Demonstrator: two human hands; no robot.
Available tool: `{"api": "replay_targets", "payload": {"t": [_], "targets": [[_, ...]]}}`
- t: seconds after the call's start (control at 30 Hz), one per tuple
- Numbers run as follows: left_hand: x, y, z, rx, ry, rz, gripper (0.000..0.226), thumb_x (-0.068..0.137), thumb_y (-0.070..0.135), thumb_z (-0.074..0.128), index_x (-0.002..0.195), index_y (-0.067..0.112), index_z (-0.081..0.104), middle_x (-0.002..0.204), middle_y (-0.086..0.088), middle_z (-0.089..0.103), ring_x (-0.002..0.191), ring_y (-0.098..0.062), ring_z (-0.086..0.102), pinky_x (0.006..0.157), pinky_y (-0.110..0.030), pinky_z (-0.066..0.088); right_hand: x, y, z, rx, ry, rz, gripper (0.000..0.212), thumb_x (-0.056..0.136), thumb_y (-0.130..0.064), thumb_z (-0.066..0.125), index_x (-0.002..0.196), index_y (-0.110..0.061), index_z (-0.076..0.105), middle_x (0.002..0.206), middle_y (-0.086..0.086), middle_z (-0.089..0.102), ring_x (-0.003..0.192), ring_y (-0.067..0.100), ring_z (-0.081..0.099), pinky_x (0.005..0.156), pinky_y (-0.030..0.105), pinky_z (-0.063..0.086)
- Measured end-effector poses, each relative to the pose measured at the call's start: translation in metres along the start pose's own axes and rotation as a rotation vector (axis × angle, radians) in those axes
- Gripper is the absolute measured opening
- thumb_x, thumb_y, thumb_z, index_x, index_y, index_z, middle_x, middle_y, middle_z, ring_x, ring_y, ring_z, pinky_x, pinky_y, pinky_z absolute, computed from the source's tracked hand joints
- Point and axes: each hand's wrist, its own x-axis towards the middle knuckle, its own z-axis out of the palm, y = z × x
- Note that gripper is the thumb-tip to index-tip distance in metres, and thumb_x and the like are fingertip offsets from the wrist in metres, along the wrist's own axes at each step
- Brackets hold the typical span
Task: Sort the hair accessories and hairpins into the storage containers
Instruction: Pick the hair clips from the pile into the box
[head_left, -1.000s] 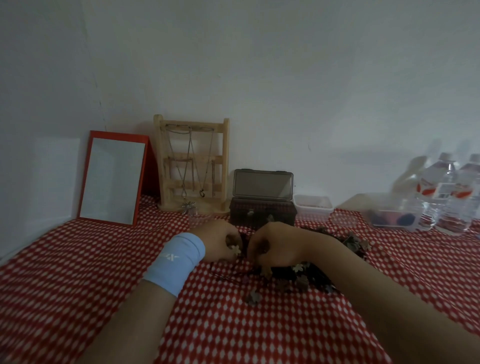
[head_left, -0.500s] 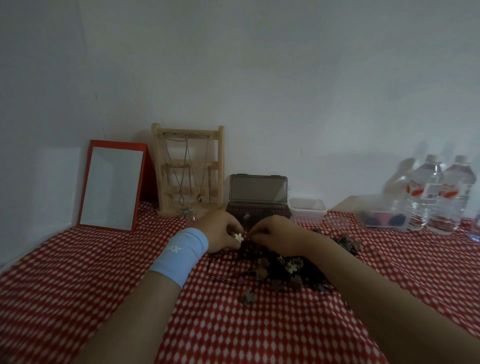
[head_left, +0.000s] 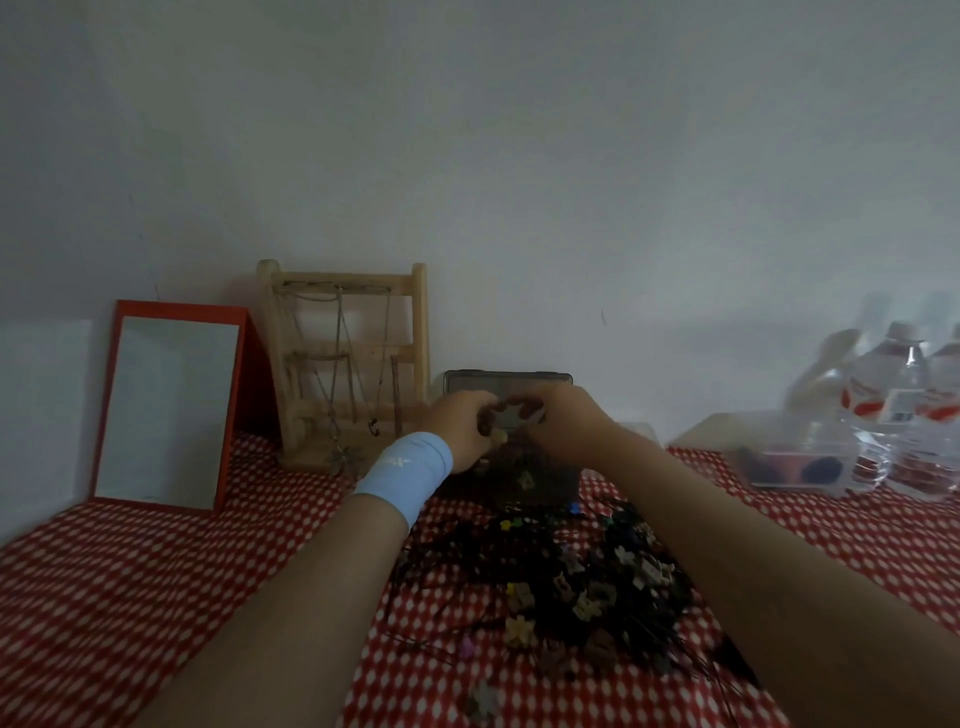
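Left hand (head_left: 460, 426) and right hand (head_left: 566, 426) pinch hairpins (head_left: 500, 436) above the box (head_left: 550, 480)

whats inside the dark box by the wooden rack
Mostly hidden. The left hand and right hand, pinching a small hair accessory, cover the opening of the dark box. Only its raised lid and front wall show.

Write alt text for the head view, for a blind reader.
Left hand and right hand pinch a hairpin over an open dark box on a red checked cloth. A hairpin pile lies nearer; mirror, necklace rack and bottles stand behind.
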Motion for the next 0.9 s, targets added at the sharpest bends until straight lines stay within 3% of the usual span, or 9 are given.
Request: {"api": "replay_targets", "payload": {"t": [0.13, 0.2, 0.3, 0.4, 0.47, 0.57, 0.63, 0.77, 0.9], "targets": [[-0.003, -0.006, 0.005, -0.038, 0.001, -0.007, 0.044, 0.085, 0.011, 0.068, 0.128, 0.019, 0.060, 0.120, -0.001, 0.065, 0.110, -0.018, 0.060, 0.088, -0.022, 0.043, -0.004, 0.007, 0.004, -0.029, 0.009, -0.039, 0.033, 0.091, -0.008, 0.060, 0.121, -0.020, 0.068, 0.106, -0.007, 0.064, 0.092, 0.010, 0.056, 0.082, 0.020, 0.042], [-0.015, -0.006, 0.004, -0.087, 0.021, -0.009, 0.037, 0.086, 0.012, 0.067, 0.121, 0.020, 0.062, 0.112, 0.000, 0.067, 0.103, -0.018, 0.062, 0.089, -0.027, 0.047, -0.015, 0.005, 0.002, -0.038, -0.017, -0.094, 0.023, 0.089, -0.011, 0.064, 0.108, -0.020, 0.073, 0.100, -0.007, 0.067, 0.092, 0.012, 0.062, 0.081, 0.020, 0.045], [-0.042, -0.001, 0.000, -0.087, -0.036, 0.012, 0.019, 0.086, 0.022, 0.068, 0.106, 0.022, 0.066, 0.093, 0.007, 0.065, 0.085, -0.010, 0.061, 0.079, -0.028, 0.052, -0.037, -0.004, -0.006, -0.017, -0.218, -0.209, 0.017, 0.086, -0.014, 0.069, 0.088, -0.030, 0.075, 0.086, -0.018, 0.067, 0.081, -0.003, 0.061, 0.072, 0.009, 0.043], [-0.070, 0.002, -0.006, -0.098, -0.233, 0.006, 0.017, 0.086, 0.029, 0.070, 0.102, 0.023, 0.068, 0.088, 0.010, 0.065, 0.077, -0.005, 0.062, 0.073, -0.022, 0.052, -0.058, -0.017, -0.008, -0.051, -0.458, -0.251, 0.019, 0.085, -0.017, 0.072, 0.090, -0.034, 0.077, 0.086, -0.024, 0.068, 0.078, -0.007, 0.062, 0.069, 0.003, 0.043], [-0.088, 0.004, -0.009, -0.055, -0.380, -0.006, 0.017, 0.086, 0.035, 0.070, 0.100, 0.027, 0.068, 0.089, 0.007, 0.069, 0.080, -0.008, 0.067, 0.075, -0.025, 0.054, -0.068, -0.021, -0.003, -0.085, -0.560, -0.249, 0.018, 0.085, -0.019, 0.074, 0.098, -0.031, 0.078, 0.089, -0.023, 0.069, 0.081, -0.005, 0.063, 0.070, 0.006, 0.045], [-0.107, 0.010, -0.006, -0.029, -0.451, 0.018, 0.017, 0.087, 0.034, 0.070, 0.101, 0.025, 0.071, 0.089, 0.015, 0.066, 0.081, -0.003, 0.063, 0.067, -0.010, 0.047, -0.079, -0.023, 0.006, -0.135, -0.648, -0.223, 0.020, 0.083, -0.028, 0.078, 0.102, -0.030, 0.077, 0.087, -0.024, 0.067, 0.080, -0.005, 0.061, 0.078, 0.017, 0.049], [-0.117, 0.018, 0.000, -0.021, -0.469, 0.051, 0.021, 0.086, 0.034, 0.071, 0.104, 0.023, 0.073, 0.092, 0.019, 0.065, 0.082, 0.003, 0.060, 0.069, -0.008, 0.044, -0.086, -0.023, 0.011, -0.182, -0.639, -0.216, 0.022, 0.081, -0.030, 0.079, 0.103, -0.029, 0.077, 0.084, -0.023, 0.065, 0.080, -0.004, 0.060, 0.081, 0.023, 0.052], [-0.126, 0.026, 0.015, -0.003, -0.511, 0.078, 0.028, 0.081, 0.035, 0.075, 0.107, 0.025, 0.074, 0.108, 0.015, 0.067, 0.095, -0.005, 0.062, 0.086, -0.022, 0.052, -0.095, -0.021, 0.014, -0.195, -0.554, -0.205, 0.022, 0.082, -0.030, 0.079, 0.103, -0.024, 0.077, 0.089, -0.016, 0.067, 0.082, 0.001, 0.061, 0.079, 0.023, 0.053], [-0.127, 0.026, 0.024, 0.011, -0.467, 0.104, 0.027, 0.081, 0.032, 0.075, 0.106, 0.023, 0.072, 0.100, 0.014, 0.064, 0.089, -0.005, 0.060, 0.074, -0.014, 0.045, -0.100, -0.013, 0.012, -0.161, -0.477, -0.176, 0.015, 0.085, -0.027, 0.073, 0.099, -0.024, 0.075, 0.088, -0.017, 0.063, 0.082, 0.003, 0.061, 0.071, 0.019, 0.050]]}}
